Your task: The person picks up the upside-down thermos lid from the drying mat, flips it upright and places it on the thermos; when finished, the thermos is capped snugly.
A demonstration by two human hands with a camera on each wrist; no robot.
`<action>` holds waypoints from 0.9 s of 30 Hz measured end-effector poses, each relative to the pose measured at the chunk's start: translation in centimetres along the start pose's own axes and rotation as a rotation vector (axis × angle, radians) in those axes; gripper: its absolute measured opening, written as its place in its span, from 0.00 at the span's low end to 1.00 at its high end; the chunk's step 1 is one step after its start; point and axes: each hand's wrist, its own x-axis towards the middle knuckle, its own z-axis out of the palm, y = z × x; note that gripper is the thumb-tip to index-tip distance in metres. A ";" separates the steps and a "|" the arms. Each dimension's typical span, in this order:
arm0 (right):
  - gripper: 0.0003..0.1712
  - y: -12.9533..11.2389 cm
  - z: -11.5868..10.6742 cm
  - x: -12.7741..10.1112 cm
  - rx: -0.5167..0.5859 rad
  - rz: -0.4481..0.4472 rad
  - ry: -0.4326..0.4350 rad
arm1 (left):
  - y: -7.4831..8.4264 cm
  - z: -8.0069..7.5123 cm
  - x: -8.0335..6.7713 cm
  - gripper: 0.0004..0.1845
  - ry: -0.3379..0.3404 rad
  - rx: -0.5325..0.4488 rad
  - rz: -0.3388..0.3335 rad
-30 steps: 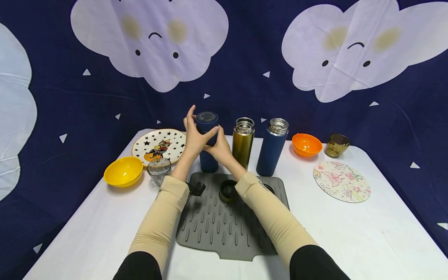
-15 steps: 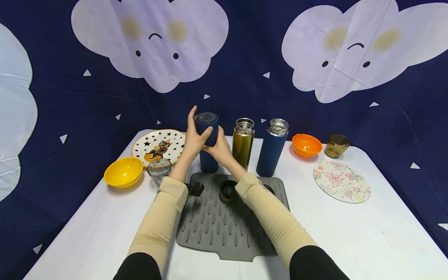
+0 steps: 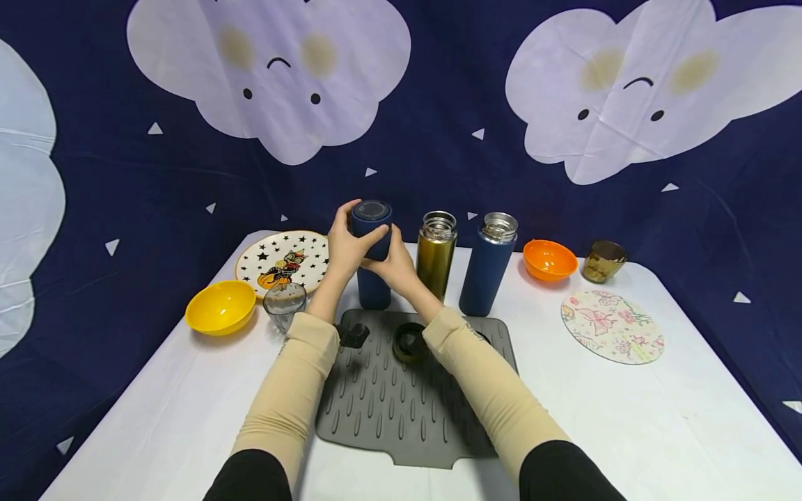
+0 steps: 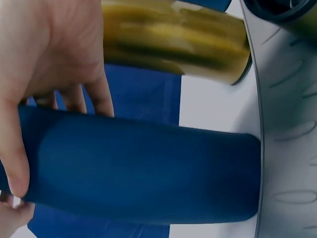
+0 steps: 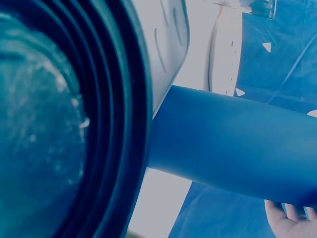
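Blue bottle point(image 3: 374, 287) is upright, just left of centre in the head view, base just beside the upper edge of the grey mat point(image 3: 401, 417); a dark round top point(image 3: 372, 210) sits on it. Left hand point(image 3: 346, 247) grips its upper part, fingers curled round the left side, thumb across the front. Right hand point(image 3: 397, 270) holds it lower on the right side, fingers partly hidden; opening of both grips is about bottle width.

To the right of the bottle: gold bottle point(image 3: 435, 257) and second blue bottle point(image 3: 486, 271), both with bare metal mouths. Dark ring-shaped lid point(image 3: 408, 358) lies on the mat, upper middle. Left of frame: yellow bowl point(image 3: 221, 307), clear glass point(image 3: 285, 301), cat-print plate point(image 3: 307, 278). Right of frame: orange bowl point(image 3: 550, 261), brown glass point(image 3: 604, 261), floral disc point(image 3: 612, 327). In the right wrist view a large ridged ring fills the left side; cannot tell what it belongs to.
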 end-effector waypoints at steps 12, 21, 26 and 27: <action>0.53 0.1 0.1 0.0 0.034 -0.018 0.001 | -0.4 -0.7 0.8 0.36 -0.136 -0.175 -0.035; 0.56 -0.4 0.1 -0.8 0.073 0.049 0.003 | -0.4 -1.0 0.8 0.36 -0.150 -0.111 -0.031; 0.56 -1.1 -0.7 -3.2 0.064 0.110 -0.046 | 1.5 -1.4 0.0 0.36 -0.177 -0.098 -0.044; 0.55 -1.2 -1.0 -3.8 0.067 0.111 -0.064 | 2.0 -1.5 -0.2 0.36 -0.179 -0.098 -0.048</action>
